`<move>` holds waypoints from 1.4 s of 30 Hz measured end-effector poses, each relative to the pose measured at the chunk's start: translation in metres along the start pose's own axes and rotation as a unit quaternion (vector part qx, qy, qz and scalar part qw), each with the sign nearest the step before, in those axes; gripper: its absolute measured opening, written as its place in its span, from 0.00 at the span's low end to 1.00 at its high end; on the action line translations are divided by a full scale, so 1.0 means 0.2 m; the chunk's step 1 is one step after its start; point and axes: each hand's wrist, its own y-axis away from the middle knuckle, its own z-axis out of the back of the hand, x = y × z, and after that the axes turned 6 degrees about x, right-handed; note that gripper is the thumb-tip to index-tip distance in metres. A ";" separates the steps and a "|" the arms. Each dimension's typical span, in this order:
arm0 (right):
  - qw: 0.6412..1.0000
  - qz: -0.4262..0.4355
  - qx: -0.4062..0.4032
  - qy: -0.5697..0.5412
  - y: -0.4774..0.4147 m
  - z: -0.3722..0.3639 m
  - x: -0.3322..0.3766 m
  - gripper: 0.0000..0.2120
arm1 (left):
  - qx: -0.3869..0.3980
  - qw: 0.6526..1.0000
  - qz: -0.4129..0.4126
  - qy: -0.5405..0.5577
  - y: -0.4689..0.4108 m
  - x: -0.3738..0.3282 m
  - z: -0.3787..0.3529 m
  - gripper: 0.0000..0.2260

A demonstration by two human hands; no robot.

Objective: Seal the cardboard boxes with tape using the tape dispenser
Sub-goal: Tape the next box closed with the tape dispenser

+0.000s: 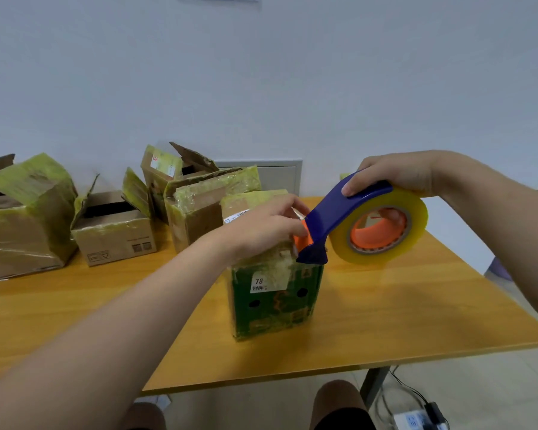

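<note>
One green box (274, 301) labelled "78" is pressed down by the flat, open left hand (261, 228); the dispenser (351, 212) is gripped by the right hand (395, 175). Five more boxes are counted behind.

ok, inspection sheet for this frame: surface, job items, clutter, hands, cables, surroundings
Surface: wooden table, near part bare.
Job's things: green box upright at centre; blue tape dispenser with clear tape roll, nose at the box top.
Clutter: taped cardboard boxes along the far-left edge, several with flaps open.
Grippers: left hand on the box top by the dispenser nose; right hand grips the dispenser over the roll.
Cables: cables and power adapter on the floor, right of the table leg.
Surroundings: plain white wall; wall panel behind the boxes.
</note>
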 end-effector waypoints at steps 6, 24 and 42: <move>1.000 0.003 -0.010 0.008 -0.01 0.03 -0.02 0.16 | 0.052 0.998 -0.007 0.029 -0.07 0.00 -0.06 0.24; 0.999 -0.017 -0.030 -0.007 0.07 0.10 -0.13 0.25 | 0.127 0.990 -0.048 -0.025 -0.19 0.08 -0.02 0.17; 0.997 -0.041 -0.043 0.053 0.14 0.11 -0.09 0.21 | 0.045 0.993 -0.073 -0.079 -0.27 0.08 -0.08 0.28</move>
